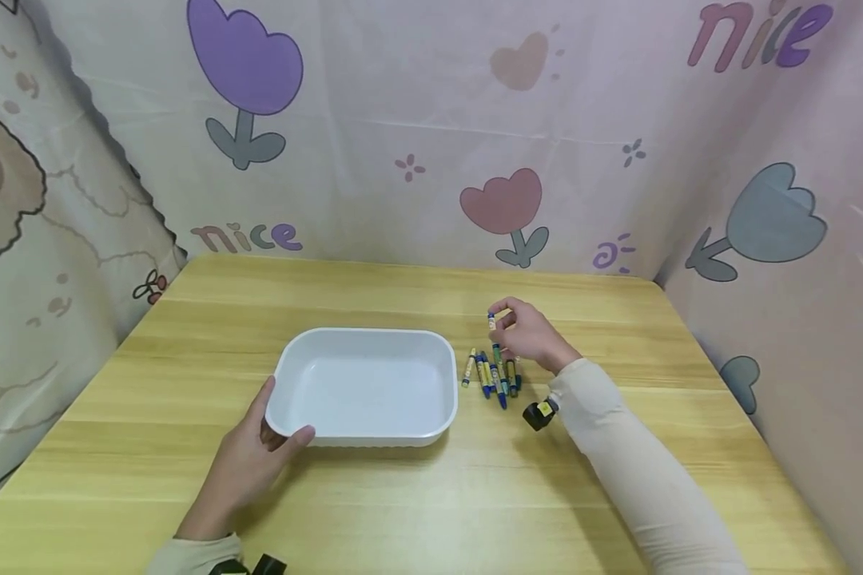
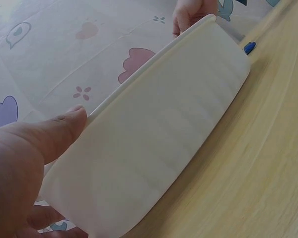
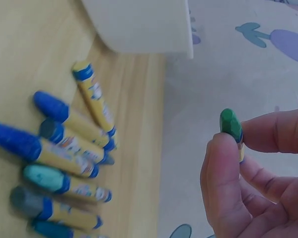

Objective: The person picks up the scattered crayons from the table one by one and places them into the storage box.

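1. The word "nice" (image 1: 248, 237) reads on the cloth (image 1: 367, 200) behind the table (image 1: 439, 511), low on the left; a second, larger "nice" (image 1: 758, 38) stands high on the right.
2. The loose crayons (image 3: 84, 161) wear yellow wrappers with blue bands and small printed pictures; any lettering on them is too small and blurred to read. A yellow label marks the black wrist camera (image 1: 539, 413) on the right sleeve (image 1: 647, 471); its marks cannot be read either.
3. A white tray (image 1: 359, 383) rests on the table, left of the loose crayons. These lie close together, some touching, with blue, mint, grey and teal tips; the yellow one is nearest the tray.
4. From the left wrist, the tray's wall hides most of the pile, leaving a blue tip (image 2: 250, 47) in sight. In the head view, the right hand (image 1: 532, 334) overhangs the pile's far end.
5. The left hand (image 1: 240, 459) grips the tray's near left corner, thumb over the rim, fingers against the outside.
6. The right hand pinches a green crayon (image 3: 230, 124) between thumb and forefinger, above the table; its green tip points toward the wrist camera.
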Available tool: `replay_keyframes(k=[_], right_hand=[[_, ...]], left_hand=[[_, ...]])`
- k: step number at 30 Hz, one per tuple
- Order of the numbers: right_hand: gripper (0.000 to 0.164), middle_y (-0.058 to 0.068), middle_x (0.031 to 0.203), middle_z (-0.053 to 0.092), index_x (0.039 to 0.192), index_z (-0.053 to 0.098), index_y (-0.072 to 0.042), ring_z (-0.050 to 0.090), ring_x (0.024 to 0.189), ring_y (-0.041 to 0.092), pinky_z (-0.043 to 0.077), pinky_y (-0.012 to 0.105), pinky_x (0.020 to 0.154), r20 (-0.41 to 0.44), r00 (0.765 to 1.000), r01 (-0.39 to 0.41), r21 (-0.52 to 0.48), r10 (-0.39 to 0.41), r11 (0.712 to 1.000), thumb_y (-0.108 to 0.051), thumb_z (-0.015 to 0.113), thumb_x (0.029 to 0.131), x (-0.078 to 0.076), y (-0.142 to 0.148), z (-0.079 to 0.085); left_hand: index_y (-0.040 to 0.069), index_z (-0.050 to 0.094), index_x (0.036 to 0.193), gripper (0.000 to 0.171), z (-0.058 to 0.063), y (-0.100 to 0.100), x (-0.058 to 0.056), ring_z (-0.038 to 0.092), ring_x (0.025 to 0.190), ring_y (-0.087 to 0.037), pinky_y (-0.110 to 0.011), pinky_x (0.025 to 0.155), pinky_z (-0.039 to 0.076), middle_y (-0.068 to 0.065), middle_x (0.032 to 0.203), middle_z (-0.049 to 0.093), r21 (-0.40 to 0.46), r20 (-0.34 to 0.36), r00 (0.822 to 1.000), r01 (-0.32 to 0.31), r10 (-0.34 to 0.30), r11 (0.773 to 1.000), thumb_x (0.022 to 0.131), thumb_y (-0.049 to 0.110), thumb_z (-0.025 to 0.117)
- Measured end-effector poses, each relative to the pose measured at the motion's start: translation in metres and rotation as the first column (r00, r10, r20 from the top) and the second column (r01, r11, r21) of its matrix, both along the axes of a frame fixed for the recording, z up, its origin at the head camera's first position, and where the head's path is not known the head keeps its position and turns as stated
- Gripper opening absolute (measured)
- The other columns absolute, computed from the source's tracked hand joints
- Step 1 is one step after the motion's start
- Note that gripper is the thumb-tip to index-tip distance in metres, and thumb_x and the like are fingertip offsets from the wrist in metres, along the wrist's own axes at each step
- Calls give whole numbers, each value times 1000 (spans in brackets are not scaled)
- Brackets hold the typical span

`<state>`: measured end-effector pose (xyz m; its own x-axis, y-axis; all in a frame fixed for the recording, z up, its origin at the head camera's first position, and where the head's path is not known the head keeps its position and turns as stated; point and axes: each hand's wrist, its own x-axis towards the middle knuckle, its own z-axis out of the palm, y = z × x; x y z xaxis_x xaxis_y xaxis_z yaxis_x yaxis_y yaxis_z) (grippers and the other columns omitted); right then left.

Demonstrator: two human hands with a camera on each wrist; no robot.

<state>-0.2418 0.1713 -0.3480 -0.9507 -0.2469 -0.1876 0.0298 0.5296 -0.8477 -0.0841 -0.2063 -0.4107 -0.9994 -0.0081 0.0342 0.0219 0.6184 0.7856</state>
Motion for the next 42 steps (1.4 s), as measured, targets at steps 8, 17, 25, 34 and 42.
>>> replay_keyframes(k=[8,17,25,34,42], right_hand=[[40,17,106,52,130,48,-6,62,81,36,59,50,78,-3,1000,-25,-5,25,1000,-6,61,92,-2,-13,8],[41,17,106,53,130,49,-6,63,79,27,61,41,74,-15,998,-58,-14,57,998,-7,63,91,-4,-29,12],[38,16,106,53,127,51,-10,63,77,27,61,38,72,-6,997,-82,-13,82,997,-7,64,91,-4,-45,16],[39,16,105,52,128,51,-7,65,76,27,62,38,71,18,992,-125,-50,126,991,-4,62,91,-5,-61,20],[39,17,104,52,128,51,-6,64,78,27,62,35,69,59,987,-146,-68,150,987,-1,63,91,-8,-72,19]], left_hand=[[7,3,156,97,1,0,-1,53,119,-43,-49,94,50,-35,141,39,-5,1,1000,0,0,1000,91,38,68],[7,3,156,97,2,0,-1,54,118,-43,-49,94,50,-35,140,41,-14,-6,1000,1,-2,1000,91,39,67],[7,3,156,96,1,0,1,56,116,-43,-48,93,52,-35,138,43,-2,-5,1000,5,-5,1000,92,38,67],[6,3,156,97,1,0,0,55,117,-44,-47,92,52,-36,139,41,3,-10,1000,9,-9,1000,92,38,68],[6,4,156,97,1,0,0,55,117,-43,-47,93,51,-35,138,43,6,-10,1000,5,-4,1000,91,38,68]])
